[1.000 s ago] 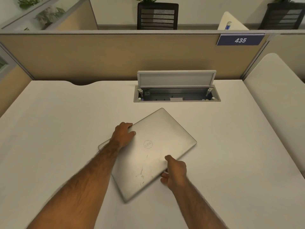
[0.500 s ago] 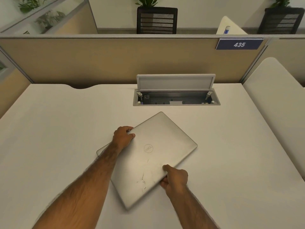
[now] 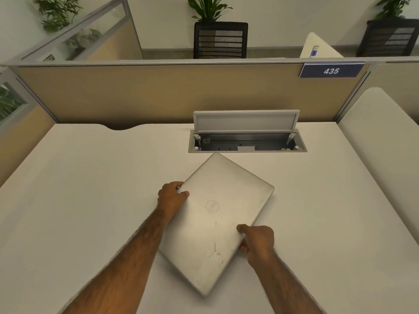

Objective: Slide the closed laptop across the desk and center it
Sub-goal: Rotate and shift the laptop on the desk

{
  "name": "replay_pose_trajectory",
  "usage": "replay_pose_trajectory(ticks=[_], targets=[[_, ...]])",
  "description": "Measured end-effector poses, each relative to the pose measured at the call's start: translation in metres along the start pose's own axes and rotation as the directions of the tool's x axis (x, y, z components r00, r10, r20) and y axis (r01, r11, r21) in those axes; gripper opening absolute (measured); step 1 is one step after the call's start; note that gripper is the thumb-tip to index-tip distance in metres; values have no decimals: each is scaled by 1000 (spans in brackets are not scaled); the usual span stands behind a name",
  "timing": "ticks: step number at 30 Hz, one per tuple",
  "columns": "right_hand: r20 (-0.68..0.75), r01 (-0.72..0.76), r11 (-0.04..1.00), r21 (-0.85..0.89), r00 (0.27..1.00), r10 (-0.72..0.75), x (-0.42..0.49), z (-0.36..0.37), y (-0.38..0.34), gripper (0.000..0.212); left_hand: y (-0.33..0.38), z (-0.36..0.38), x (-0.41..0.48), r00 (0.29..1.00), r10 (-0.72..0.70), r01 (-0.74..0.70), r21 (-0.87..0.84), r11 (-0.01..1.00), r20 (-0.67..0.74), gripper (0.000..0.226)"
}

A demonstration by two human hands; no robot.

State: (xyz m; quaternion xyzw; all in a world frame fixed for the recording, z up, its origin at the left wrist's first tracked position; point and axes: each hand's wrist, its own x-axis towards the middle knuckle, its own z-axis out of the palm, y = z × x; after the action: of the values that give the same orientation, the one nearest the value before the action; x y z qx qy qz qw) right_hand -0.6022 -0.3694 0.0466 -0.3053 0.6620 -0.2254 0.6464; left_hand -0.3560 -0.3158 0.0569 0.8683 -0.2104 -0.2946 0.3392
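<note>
Tan cubicle partition (image 3: 158, 94), blue "435" sign (image 3: 331, 70), potted plants (image 3: 209, 7) behind.

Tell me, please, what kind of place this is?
Most likely an open-plan office cubicle. A tan partition with a number sign reading 435 backs the white desk, which has a built-in cable box with its lid open.

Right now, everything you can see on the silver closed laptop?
The silver closed laptop lies flat on the white desk, turned diagonally, its far corner near the open cable box. Matte metal-looking lid, round logo at centre, scuffs toward the near end. The left hand grips its left edge, the right hand its right edge.
</note>
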Motion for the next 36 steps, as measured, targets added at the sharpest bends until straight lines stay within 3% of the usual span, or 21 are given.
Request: replay_pose_trajectory(ticks=[10, 17, 36], targets=[[18, 169, 974, -153, 986, -169, 23, -13, -33, 53, -4, 9, -27, 998, -45, 40, -127, 991, -39, 35], [102, 255, 913, -318, 967, -234, 38, -14, -53, 61, -14, 19, -50, 984, -152, 130, -213, 968, -90, 47], [258, 362, 730, -579, 931, -257, 78, 0, -83, 63, -26, 44, -79, 953, -260, 204, -308, 929, -153, 43]])
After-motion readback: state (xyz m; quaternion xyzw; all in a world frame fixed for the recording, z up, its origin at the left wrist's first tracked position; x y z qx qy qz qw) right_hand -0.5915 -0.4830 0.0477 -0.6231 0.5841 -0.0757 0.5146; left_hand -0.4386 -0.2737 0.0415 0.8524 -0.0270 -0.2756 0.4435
